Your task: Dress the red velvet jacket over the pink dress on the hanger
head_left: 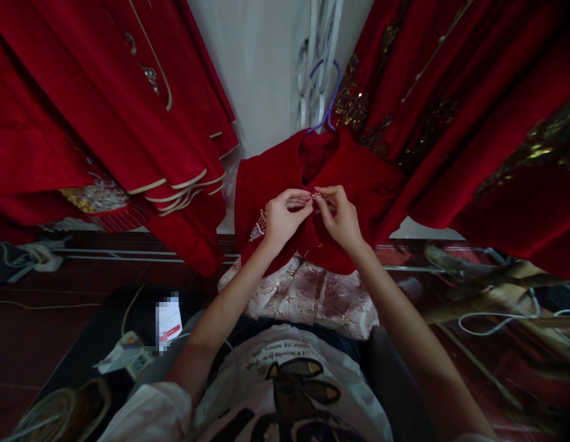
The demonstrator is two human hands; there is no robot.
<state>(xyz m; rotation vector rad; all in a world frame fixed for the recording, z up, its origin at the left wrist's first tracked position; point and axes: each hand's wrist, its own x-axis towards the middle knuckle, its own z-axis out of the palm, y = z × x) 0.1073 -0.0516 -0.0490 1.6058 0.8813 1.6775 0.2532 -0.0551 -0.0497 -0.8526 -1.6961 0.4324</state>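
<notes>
A red front-opening jacket (271,178) hangs from a purple hanger (335,92) directly in front of the person, its lower part reaching over a pale pink patterned cloth (308,288) on the lap. The neckline points up and away, toward the hanger, and the hem points back at the person. The jacket's long axis, as seen here, runs from side to side; the front opening crosses it, running from neckline to hem. The cloth is a plain deep red that looks matt, softly creased, with a beaded tassel (258,226) on the viewer's left side and tiny gold-coloured details near the hem (too small to make out).

The left hand (285,215) and the right hand (340,215) meet at the front opening, just below the neckline, each with thumb and fingers closed in a pinch on a small beaded fitting (315,194). Its exact form is hidden by the fingertips. Red garments with cream piping (174,135) hang to the left; sequined red drapes (432,116) hang to the right.
</notes>
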